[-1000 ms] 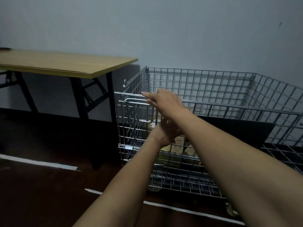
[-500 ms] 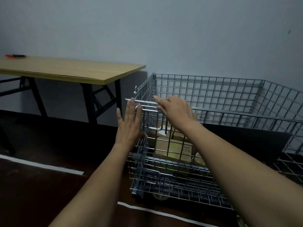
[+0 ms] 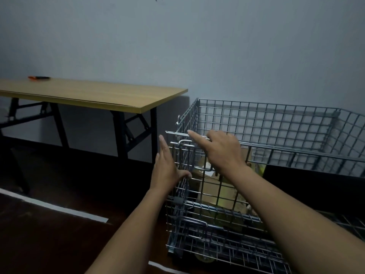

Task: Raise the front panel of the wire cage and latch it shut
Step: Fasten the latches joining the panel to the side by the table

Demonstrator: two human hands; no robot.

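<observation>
The wire cage (image 3: 266, 123) stands on the dark floor by the wall, with cardboard boxes (image 3: 215, 186) inside. Its front panel (image 3: 296, 155) is up, its top rail running right from the near left corner. A metal latch loop (image 3: 182, 144) sits at that corner. My left hand (image 3: 166, 167) lies flat against the outside of the left corner, fingers straight up, thumb touching the wires. My right hand (image 3: 219, 151) rests on the top rail of the front panel, index finger stretched toward the corner, the other fingers curled over the rail.
A wooden folding table (image 3: 88, 95) with black legs stands to the left of the cage, an orange-and-black tool (image 3: 38, 78) on its far end. White tape lines (image 3: 53, 208) cross the floor. A caster (image 3: 204, 260) shows under the cage.
My left hand came out from under my right arm and now lies flat on the outside of the cage's left corner. My right hand stays at the top rail. The view shifted slightly.
</observation>
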